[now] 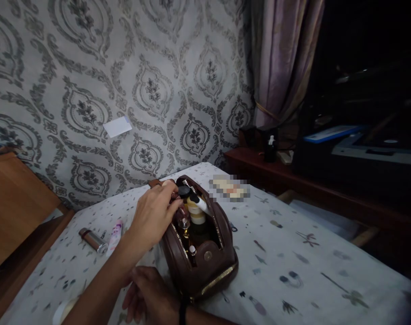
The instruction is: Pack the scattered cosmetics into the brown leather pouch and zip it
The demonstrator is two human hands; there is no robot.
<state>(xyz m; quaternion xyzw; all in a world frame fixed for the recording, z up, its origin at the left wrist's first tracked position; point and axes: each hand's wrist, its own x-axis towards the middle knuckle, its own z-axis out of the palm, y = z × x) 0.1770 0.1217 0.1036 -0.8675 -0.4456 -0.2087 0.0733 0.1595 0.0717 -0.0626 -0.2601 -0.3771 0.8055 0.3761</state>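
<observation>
A brown leather cosmetic bag [178, 275] stands unzipped on the patterned cloth, its mouth facing me. My left hand [156, 205] reaches over its left rim, fingers curled inside beside a pinkish glass bottle [182, 214]; what the fingertips grip is hidden. In the bag, a yellow-and-white jar [196, 210], a white tube with a black end [200, 203] and a round dark lid [184, 192] show. Near the front lies a small bottle with a pale cap [192, 249]. My right hand [149, 291], dark band at the wrist, hangs loosely under my left forearm, fingers slightly bent and apart, holding nothing visible.
Left of the bag lie a silver-and-brown cylinder [93, 240] and a pink-and-white tube [116, 234]. A blurred-out item [229, 187] lies behind it on the right. A pale round object [65, 310] sits bottom left. A red-brown desk [256, 169] with an open drawer stands right.
</observation>
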